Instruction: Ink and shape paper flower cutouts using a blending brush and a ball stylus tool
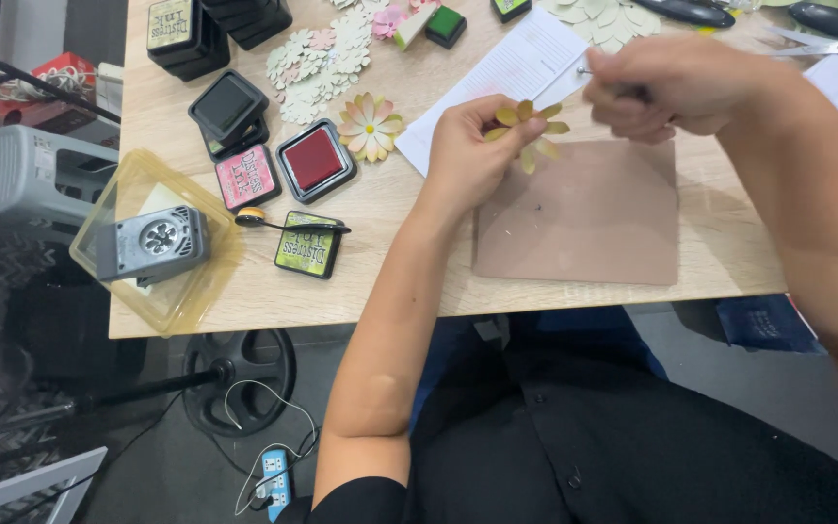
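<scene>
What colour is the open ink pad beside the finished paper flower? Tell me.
Red, in a black case: the open ink pad, clearest in the head view.

The right hand (676,87) hides most of its thin tool (586,72).

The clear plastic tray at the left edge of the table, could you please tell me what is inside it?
Inside the clear plastic tray sits a grey paper punch with a flower-shaped opening on top. A pale sheet shows behind the punch; whatever lies beneath the punch is covered.
</scene>
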